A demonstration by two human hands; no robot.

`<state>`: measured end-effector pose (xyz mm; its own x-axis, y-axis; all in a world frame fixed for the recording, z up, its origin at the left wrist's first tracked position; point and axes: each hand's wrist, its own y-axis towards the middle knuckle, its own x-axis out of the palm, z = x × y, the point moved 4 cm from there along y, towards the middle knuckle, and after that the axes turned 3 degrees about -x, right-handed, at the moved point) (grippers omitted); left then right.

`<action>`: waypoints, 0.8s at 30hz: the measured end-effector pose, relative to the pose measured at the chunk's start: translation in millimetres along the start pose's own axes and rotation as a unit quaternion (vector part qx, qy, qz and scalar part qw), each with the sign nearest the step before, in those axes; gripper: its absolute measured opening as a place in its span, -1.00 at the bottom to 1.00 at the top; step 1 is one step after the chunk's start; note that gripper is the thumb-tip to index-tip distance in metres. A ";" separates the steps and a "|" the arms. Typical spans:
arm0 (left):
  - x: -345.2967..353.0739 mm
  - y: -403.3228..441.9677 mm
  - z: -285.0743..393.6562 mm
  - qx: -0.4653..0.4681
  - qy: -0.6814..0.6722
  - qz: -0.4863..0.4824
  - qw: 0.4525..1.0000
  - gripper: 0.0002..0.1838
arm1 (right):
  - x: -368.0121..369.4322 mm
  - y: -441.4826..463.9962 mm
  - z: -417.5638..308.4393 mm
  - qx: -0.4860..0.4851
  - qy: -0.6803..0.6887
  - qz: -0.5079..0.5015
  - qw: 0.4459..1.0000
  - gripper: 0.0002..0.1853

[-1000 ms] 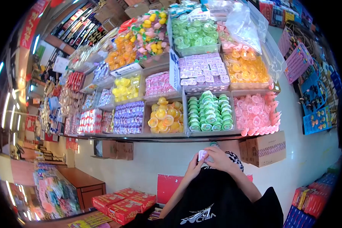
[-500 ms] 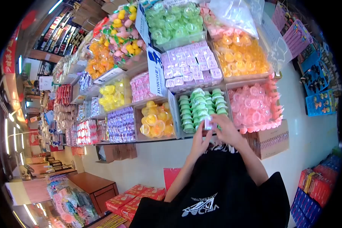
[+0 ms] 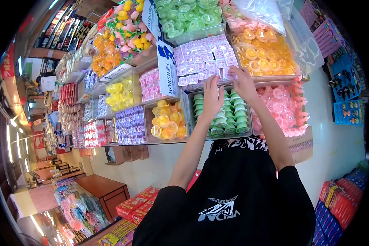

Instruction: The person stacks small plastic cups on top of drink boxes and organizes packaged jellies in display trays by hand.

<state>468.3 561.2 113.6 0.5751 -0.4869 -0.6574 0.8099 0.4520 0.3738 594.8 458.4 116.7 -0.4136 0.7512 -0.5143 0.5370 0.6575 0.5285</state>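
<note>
Small, square, pale purple boxes (image 3: 199, 59) stand in rows in a clear bin in front of me. My left hand (image 3: 213, 98) is at the bin's front edge, its fingers stretched forward and holding nothing. At the right front corner, my right hand (image 3: 244, 84) has its fingers bent around a small purple box (image 3: 229, 73), partly hidden by them. Below my wrists is a bin of stacked green cups (image 3: 229, 119) with clear lids. Pink round packs (image 3: 276, 104) fill the bin beneath my right forearm.
Orange cups (image 3: 266, 55) lie right of the purple boxes, with green packs (image 3: 188, 18) behind. A white sign (image 3: 167, 69) stands on the left, near yellow round packs (image 3: 167, 121). A cardboard box (image 3: 301, 145) sits under the display; red boxes (image 3: 137, 203) are at lower left.
Both hands have moved forward from above the green cups to the purple-box bin, and apart. Earlier they were together around a small pale purple box; my left hand has since let go.
</note>
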 end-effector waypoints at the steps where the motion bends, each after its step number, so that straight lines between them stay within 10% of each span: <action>1: 3.5 3.9 -1.9 0.007 0.016 -0.003 1.000 -0.50 | 1.8 2.7 3.5 -0.015 -0.008 0.000 1.000 -0.58; 24: 45.3 3.4 -29.8 -0.055 0.224 -0.042 0.972 -0.28 | 39.4 -2.5 35.5 -0.068 -0.146 -0.078 0.984 -0.70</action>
<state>493.7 563.0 65.6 0.3807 -0.1627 -0.9103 0.8203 0.5138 0.2512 603.2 484.3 71.1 -0.2433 0.6045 -0.7586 0.3719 0.7804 0.5026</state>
